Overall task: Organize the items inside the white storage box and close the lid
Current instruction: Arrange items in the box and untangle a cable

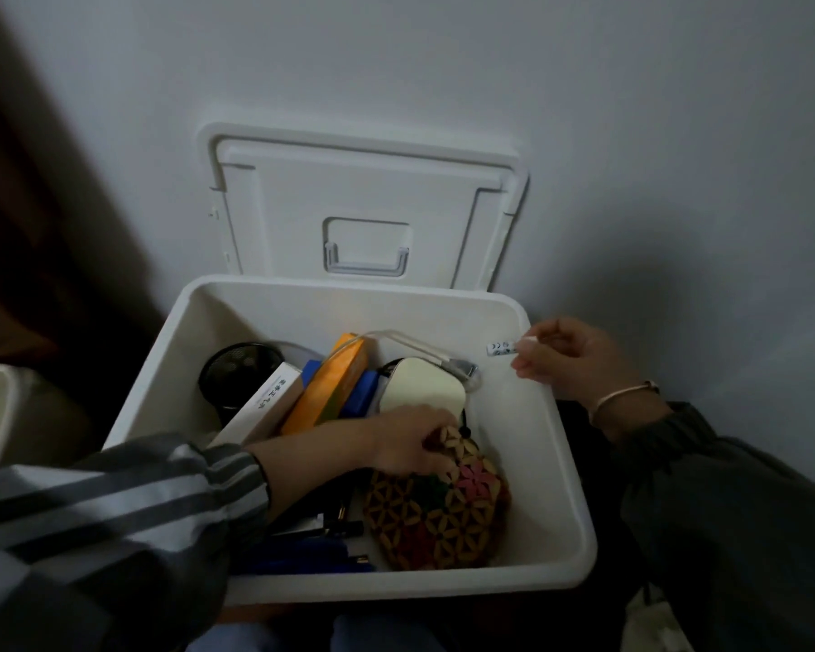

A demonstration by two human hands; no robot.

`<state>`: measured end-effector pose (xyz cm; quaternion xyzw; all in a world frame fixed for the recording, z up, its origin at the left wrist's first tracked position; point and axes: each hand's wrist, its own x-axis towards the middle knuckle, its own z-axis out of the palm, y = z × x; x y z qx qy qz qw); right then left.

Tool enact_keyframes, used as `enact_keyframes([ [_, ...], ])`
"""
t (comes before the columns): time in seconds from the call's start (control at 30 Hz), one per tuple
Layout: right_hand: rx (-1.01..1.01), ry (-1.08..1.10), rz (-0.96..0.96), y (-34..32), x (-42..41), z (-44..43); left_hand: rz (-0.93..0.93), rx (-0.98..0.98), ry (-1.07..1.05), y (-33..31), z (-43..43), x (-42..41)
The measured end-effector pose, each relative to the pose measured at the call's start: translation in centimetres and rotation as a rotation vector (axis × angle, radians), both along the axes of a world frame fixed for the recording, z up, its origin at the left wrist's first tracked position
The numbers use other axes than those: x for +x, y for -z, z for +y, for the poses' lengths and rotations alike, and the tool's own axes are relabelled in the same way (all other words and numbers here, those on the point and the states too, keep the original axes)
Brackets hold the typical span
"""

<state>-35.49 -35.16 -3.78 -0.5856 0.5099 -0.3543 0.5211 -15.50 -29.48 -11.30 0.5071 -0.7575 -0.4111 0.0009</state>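
The white storage box [556,487] stands open below me, and its lid [363,195] leans upright against the wall behind it. Inside lie a patterned woven pouch [443,520], a pale rounded case [422,385], an orange box [330,388], a white carton with print [267,402], a black mesh cup [236,369] and dark blue items [302,557]. My left hand [405,444] reaches into the box and grips the top of the pouch. My right hand [570,360] hovers over the box's right rim and pinches a small white tube [502,348].
A pale wall [631,134] rises right behind the box. A light-coloured bin [1,416] stands at the left, with a dark brown surface [29,228] beyond it. A thin clear cable [410,343] arcs over the items at the back of the box.
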Motion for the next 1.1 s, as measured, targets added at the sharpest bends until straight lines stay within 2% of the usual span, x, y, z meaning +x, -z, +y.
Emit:
enact_keyframes([
  [0.07, -0.034, -0.031, -0.026, 0.4, -0.1, 0.2, -0.085, -0.083, 0.057, 1.4, 0.1, -1.0],
  [0.17, -0.084, 0.002, -0.043, 0.9, 0.7, 0.1, -0.321, -0.309, 0.152, 2.3, 0.4, -2.8],
  [0.23, -0.109, 0.085, -0.064, 1.0, 1.6, -0.3, -0.389, -0.318, 0.175, 2.5, 0.3, -3.7],
  [0.33, -0.14, 0.181, -0.089, 1.2, 2.5, -0.8, -0.346, -0.27, 0.033, 2.0, -0.5, -3.8],
  [0.4, -0.155, 0.212, -0.105, 1.6, 2.5, -1.1, -0.329, -0.373, -0.211, 1.7, -1.4, -3.0],
  [0.47, -0.179, 0.243, -0.106, 2.0, 2.5, -1.3, -0.398, -0.443, -0.453, 1.8, -2.2, -2.1],
  [0.57, -0.249, 0.26, -0.042, 2.7, 2.5, -1.4, -0.432, -0.267, -0.617, 2.4, -3.3, -1.8],
  [0.73, -0.358, 0.224, 0.113, 3.1, 2.5, -1.0, -0.404, -0.05, -0.725, 2.8, -5.4, -2.4],
  [0.87, -0.4, 0.217, 0.166, 3.0, 2.6, -0.8, -0.102, 0.028, -0.737, 1.4, -6.1, -1.3],
  [0.97, -0.405, 0.214, 0.176, 2.9, 2.6, -0.8, -0.037, -0.089, -0.721, -0.8, -5.3, 0.2],
  [1.1, -0.406, 0.221, 0.138, 3.1, 2.6, -0.8, -0.224, -0.282, -0.616, -5.0, -3.5, 3.6],
])
